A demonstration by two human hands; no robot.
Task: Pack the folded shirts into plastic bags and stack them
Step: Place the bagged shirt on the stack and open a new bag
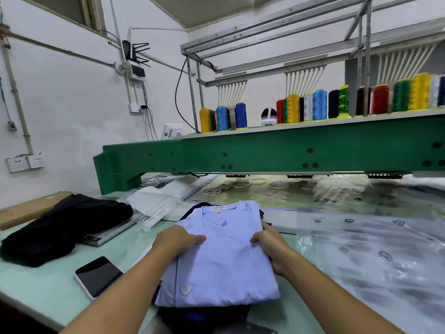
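Your left hand (179, 239) presses flat on the folded shirt (216, 268); your right hand (269, 244) grips its three-o'clock edge.

**Cam setup: single head-worn wide-angle**

One view only. Mounted at head height, looking forward and down across the table (48, 292) from its near edge. Close in: catches both forearms entering from the bottom edge, with left hand (178, 239) and right hand (271, 245) on the shirt (224, 266) at lower centre. Faces the green machine beam (265, 153) across mid-frame, with thread spools (319, 104) above and the white wall (72, 104) at left. Bows straight lines near the edges.
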